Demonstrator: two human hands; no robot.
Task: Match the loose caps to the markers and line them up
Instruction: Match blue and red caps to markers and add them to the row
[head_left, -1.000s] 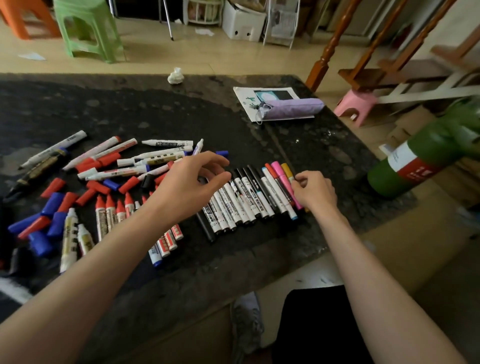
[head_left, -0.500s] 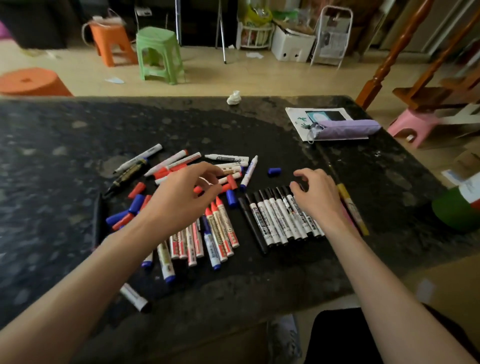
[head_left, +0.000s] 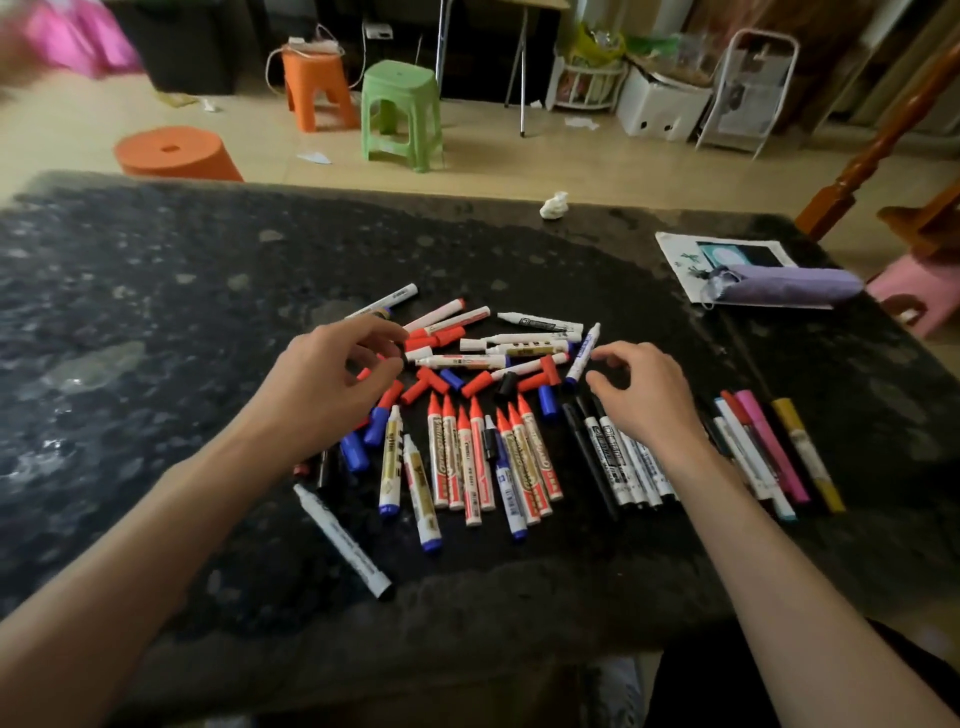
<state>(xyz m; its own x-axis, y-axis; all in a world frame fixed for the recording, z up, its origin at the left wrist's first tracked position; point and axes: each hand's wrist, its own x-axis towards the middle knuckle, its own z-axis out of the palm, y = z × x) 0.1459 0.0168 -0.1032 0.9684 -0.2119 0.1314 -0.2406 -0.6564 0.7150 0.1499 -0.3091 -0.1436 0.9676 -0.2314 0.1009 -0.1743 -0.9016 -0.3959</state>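
Caps (head_left: 432, 385), red and blue, lay loose at middle of bench (head_left: 156, 312), behind uncapped red markers (head_left: 483, 457). Left hand (head_left: 332, 384) hovered above them, fingers loosely curled, empty; right hand (head_left: 644, 400) likewise above black markers (head_left: 615, 467). Step, seemingly: picking cap. Next: pinch red cap, match red tip.

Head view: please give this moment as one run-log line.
left hand: above loose red caps, grip unclear | right hand: loosely curled, empty, over black markers | red markers: uncapped, side by side

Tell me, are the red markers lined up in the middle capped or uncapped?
Uncapped: the red markers show bare pointed tips, and loose red caps lie just beyond them.
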